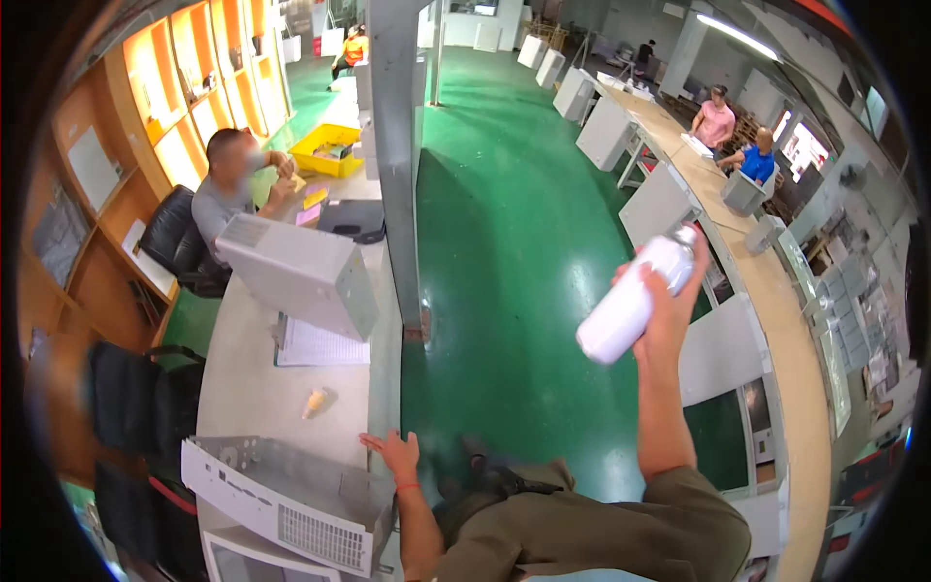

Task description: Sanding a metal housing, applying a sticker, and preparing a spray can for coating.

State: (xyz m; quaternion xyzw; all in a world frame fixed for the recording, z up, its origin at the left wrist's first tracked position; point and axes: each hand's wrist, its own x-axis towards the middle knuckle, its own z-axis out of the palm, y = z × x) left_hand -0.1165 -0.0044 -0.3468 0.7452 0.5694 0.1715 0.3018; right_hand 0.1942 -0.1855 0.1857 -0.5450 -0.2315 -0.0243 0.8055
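My right hand [665,299] is raised over the floor on the right, its fingers wrapped round a white spray can [630,303]. The can is tilted, its silver top end up and to the right. My left hand [394,453] hangs at the desk's edge with its fingers apart and nothing in it. Beside it on the desk [281,398] lies an open grey metal computer case [281,495] with a perforated panel. Farther back, a closed grey computer case [301,278] rests partly over a sheet of lined paper [315,344]. A small beige object [315,403] lies between them.
A steel pillar [396,165] rises at the desk's right edge. Across the desk a person in grey [228,199] sits handling papers near a yellow bin [325,150]. Black chairs [136,398] stand at left. A long workbench [737,233] runs along the right, with two people beyond it.
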